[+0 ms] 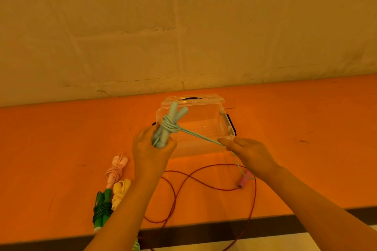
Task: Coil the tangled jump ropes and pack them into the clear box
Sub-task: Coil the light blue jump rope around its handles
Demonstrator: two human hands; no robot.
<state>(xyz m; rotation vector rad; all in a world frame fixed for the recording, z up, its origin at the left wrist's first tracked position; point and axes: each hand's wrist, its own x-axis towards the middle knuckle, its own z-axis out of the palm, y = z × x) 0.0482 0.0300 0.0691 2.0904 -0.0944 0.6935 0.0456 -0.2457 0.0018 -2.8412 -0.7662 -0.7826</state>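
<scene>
An orange desk (61,138) was set against a pale, patched wall (183,26). The scene was bathed in warm yellowish light. A dark edge strip (204,228) was seen along the desk's front.

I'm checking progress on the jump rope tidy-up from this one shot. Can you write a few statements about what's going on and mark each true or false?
1. The left hand grips the handles of the pale blue rope. True.
2. The right hand rests flat on the table. False: it pinches the pale blue rope's loose strand, drawn taut from the bundle.
3. The clear box already holds coiled ropes. False: nothing shows inside it.
4. The pink rope, yellow rope and green rope lie coiled on the table. True.
5. The red rope is neatly coiled. False: it sprawls loose over the table edge.
</scene>
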